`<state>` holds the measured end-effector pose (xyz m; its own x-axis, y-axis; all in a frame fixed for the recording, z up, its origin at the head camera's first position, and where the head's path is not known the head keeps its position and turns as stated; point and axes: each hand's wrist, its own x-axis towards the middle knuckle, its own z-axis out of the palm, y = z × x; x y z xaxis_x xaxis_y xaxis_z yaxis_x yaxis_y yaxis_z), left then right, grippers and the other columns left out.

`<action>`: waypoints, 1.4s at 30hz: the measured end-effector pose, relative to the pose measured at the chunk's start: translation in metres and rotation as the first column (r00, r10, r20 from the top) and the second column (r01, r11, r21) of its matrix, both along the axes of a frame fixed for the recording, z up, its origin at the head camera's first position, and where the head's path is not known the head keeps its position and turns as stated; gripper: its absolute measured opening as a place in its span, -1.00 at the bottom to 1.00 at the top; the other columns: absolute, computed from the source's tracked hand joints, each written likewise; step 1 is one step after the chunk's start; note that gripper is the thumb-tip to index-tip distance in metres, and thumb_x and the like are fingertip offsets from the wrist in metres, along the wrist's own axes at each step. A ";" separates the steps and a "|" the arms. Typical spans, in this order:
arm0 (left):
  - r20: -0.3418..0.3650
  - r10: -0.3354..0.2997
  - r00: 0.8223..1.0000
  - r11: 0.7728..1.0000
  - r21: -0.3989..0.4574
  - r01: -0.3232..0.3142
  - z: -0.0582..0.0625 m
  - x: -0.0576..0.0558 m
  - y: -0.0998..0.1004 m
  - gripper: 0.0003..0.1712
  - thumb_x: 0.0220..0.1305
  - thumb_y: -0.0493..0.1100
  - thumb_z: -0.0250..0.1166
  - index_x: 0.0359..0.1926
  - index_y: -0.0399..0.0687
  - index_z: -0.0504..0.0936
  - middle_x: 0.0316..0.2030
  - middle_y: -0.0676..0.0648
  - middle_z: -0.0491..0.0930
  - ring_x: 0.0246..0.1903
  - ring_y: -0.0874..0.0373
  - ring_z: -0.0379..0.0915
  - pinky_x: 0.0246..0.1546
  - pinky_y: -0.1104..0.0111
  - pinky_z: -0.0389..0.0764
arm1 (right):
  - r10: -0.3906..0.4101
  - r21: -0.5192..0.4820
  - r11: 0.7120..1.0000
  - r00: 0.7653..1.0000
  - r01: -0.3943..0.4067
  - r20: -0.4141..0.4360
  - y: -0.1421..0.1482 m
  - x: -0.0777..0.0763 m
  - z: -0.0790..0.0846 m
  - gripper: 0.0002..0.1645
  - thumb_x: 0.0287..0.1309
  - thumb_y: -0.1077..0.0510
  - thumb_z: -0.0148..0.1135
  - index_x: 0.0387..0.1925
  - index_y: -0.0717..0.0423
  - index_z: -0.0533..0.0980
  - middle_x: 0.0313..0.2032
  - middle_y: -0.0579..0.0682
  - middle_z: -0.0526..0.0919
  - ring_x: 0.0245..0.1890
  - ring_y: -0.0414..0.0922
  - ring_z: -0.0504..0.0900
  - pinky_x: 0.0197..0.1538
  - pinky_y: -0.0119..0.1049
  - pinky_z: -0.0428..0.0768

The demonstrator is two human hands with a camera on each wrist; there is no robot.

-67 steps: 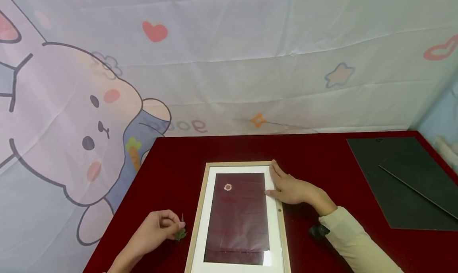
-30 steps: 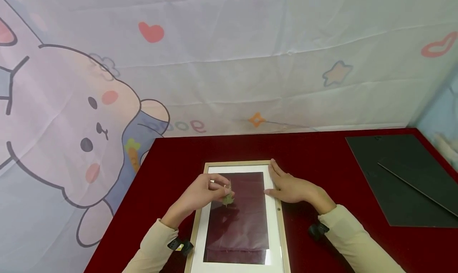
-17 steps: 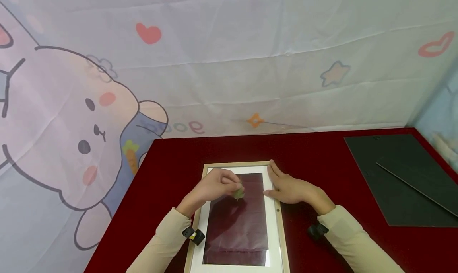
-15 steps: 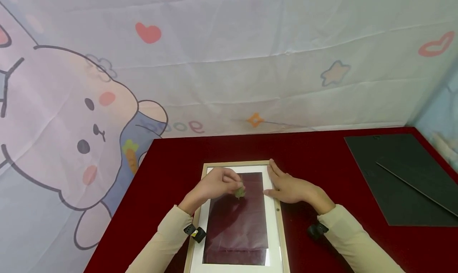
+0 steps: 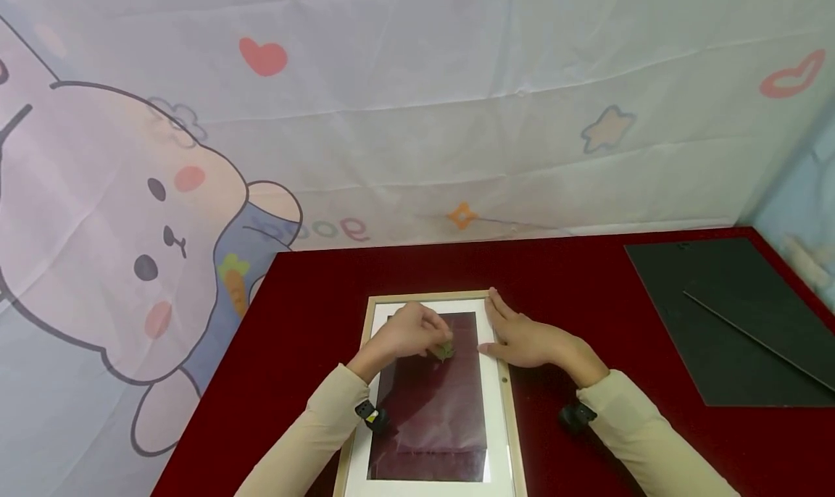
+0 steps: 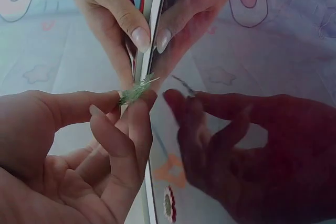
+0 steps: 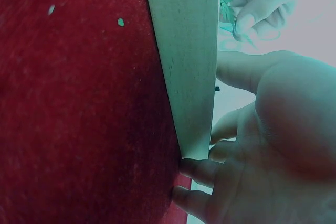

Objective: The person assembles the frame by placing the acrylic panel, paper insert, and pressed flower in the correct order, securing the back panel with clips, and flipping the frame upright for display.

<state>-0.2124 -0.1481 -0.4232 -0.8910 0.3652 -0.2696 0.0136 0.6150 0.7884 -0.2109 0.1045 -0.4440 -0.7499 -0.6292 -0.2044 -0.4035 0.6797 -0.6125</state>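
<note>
My left hand [image 5: 407, 332] pinches a small green leaf [image 5: 445, 351] between thumb and fingers, low over the upper part of a picture frame. The frame has a pale wooden rim [image 5: 513, 424], a white mat [image 5: 493, 410] and a dark glossy middle [image 5: 443, 417] that mirrors the hand. Straight fingers of my right hand [image 5: 528, 340] lie along the frame's upper right edge, the thumb reaching over the mat. In the left wrist view, the leaf [image 6: 136, 90] shows feathery lobes, and a small daisy-like flower [image 6: 168, 204] lies on the glossy surface. The head view hides that flower behind my left hand.
A black board [image 5: 724, 381] lies at the right of the red-covered table [image 5: 574, 280], with a thin strip [image 5: 757, 337] running across it. Small green bits, including one scrap [image 7: 121, 22], lie on the red cloth. A cartoon-printed curtain [image 5: 404, 120] hangs behind the table.
My left hand has carried the leaf from left of the frame onto its upper part, then slightly rightward, covering the flower in the head view. My right hand keeps its place on the frame's edge.
</note>
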 end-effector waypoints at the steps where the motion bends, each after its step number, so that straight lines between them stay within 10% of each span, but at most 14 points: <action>1: 0.004 0.001 1.000 1.000 -0.003 -0.001 -0.001 0.000 0.001 -0.86 0.39 -0.19 0.37 -0.22 -0.16 0.80 -0.36 -0.09 0.84 -0.45 0.20 0.72 -0.43 0.41 0.67 | -0.003 0.000 1.000 1.000 0.003 0.008 0.000 0.000 0.000 0.09 0.60 -0.12 0.06 0.60 0.49 -0.28 0.64 0.42 -0.47 0.61 0.45 -0.01 0.57 0.38 0.16; 30: -0.020 0.008 1.000 0.995 -0.101 -0.010 -0.008 0.008 0.004 -0.87 0.32 -0.22 0.46 -0.22 -0.21 0.75 -0.47 -0.04 0.75 -0.60 0.28 0.68 -0.46 0.40 0.75 | -0.002 0.002 1.000 1.000 0.002 0.000 -0.001 0.001 0.002 0.08 0.59 -0.14 0.06 0.60 0.49 -0.25 0.64 0.43 -0.43 0.61 0.44 0.02 0.56 0.38 0.18; 42: -0.216 -0.088 0.972 0.962 -0.271 0.027 -0.002 0.014 0.004 -0.86 0.25 -0.16 0.52 -0.31 -0.07 0.71 -0.45 0.01 0.70 -0.46 0.23 0.51 -0.44 0.39 0.50 | -0.009 0.012 1.000 1.000 0.008 0.008 0.002 0.000 0.002 0.09 0.59 -0.13 0.07 0.60 0.48 -0.27 0.64 0.42 -0.46 0.62 0.44 -0.03 0.55 0.43 0.14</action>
